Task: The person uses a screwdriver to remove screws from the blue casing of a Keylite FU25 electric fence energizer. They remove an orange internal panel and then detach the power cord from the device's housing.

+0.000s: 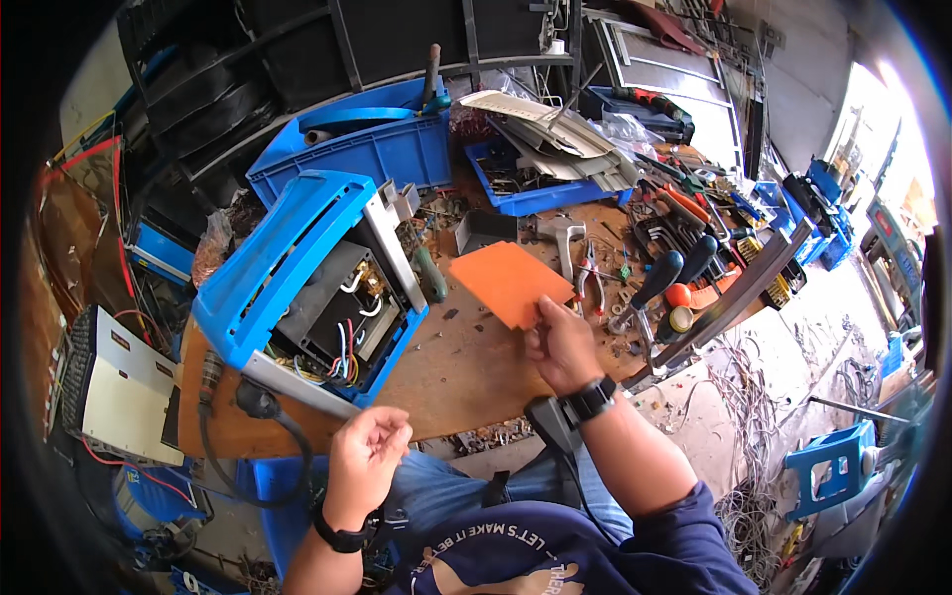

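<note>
Sheet (506,281), orange, pinched at its near edge by the right hand (567,349) above the workbench (451,385); the left hand (367,458), fingers loosely curled, appears empty. Gripped only there, it could bend or slip.

I am monitoring one view, the left head fisheye. It is facing down and forward from above the lap (436,486), sitting near the left hand (365,460) and right hand (563,347), centring the bench (456,387), and reaching the black panels (412,40) farther off. Straight edges are bending toward its dark, round rim.
</note>
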{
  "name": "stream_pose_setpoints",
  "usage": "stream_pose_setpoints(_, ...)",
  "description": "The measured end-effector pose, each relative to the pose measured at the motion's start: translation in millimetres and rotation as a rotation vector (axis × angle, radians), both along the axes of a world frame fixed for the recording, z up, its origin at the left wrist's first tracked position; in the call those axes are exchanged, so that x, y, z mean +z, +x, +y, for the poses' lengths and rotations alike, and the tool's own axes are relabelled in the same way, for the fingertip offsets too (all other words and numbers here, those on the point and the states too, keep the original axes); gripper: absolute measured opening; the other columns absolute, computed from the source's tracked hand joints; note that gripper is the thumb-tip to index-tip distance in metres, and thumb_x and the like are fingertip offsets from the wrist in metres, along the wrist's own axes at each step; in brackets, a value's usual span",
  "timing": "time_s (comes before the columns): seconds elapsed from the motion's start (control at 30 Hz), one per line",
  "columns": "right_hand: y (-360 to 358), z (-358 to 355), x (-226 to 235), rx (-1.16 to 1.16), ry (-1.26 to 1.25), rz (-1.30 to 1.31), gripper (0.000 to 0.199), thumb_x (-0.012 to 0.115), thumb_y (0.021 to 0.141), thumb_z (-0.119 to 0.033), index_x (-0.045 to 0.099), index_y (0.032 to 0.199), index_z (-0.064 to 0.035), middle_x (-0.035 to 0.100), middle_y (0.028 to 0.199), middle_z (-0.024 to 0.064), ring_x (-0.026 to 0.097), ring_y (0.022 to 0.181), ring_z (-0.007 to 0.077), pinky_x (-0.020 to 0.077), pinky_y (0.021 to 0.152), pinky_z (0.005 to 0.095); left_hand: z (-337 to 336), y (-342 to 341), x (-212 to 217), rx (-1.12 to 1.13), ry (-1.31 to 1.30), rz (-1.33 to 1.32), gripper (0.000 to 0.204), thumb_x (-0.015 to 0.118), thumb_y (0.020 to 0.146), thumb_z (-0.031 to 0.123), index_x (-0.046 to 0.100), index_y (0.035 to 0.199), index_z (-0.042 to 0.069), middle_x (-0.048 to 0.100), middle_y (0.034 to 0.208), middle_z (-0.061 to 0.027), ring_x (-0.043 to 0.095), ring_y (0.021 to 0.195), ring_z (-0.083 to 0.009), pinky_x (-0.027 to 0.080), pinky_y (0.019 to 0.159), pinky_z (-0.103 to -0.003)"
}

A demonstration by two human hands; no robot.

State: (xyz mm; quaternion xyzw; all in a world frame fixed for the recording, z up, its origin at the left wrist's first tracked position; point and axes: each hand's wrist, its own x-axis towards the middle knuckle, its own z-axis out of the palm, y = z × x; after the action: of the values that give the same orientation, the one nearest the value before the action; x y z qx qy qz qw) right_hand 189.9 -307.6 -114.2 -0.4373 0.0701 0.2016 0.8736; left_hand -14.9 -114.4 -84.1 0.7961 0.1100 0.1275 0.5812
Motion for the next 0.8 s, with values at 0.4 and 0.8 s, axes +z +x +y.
stream_pose_setpoints(0.4,42,27,-32,0.083,-0.087,0.037,0.021,0.047,0.097,-0.023,0.054,0.104,-0.0044,0.063,0.094,0.0112,0.063,0.077,0.0231,0.0443,0.056,0.0305,20,-45,59,0.304,0.559,-0.406,0.007,0.066,0.081,-0.001,0.062,0.087,-0.001,0.062,0.085,-0.0109,0.058,0.07,-0.019,0.047,0.061,-0.027)
stream_pose_setpoints(0.8,-48,-13,-8,0.327,-0.126,-0.108,0.026,0.055,0.093,-0.012,0.054,0.116,0.0008,0.062,0.105,0.0105,0.065,0.076,0.0189,0.0527,0.059,0.0268,79,0,135,0.332,1.186,-0.39,0.046,0.066,0.087,0.02,0.053,0.123,-0.005,0.047,0.134,-0.0189,0.045,0.125,-0.0311,0.031,0.106,-0.039)
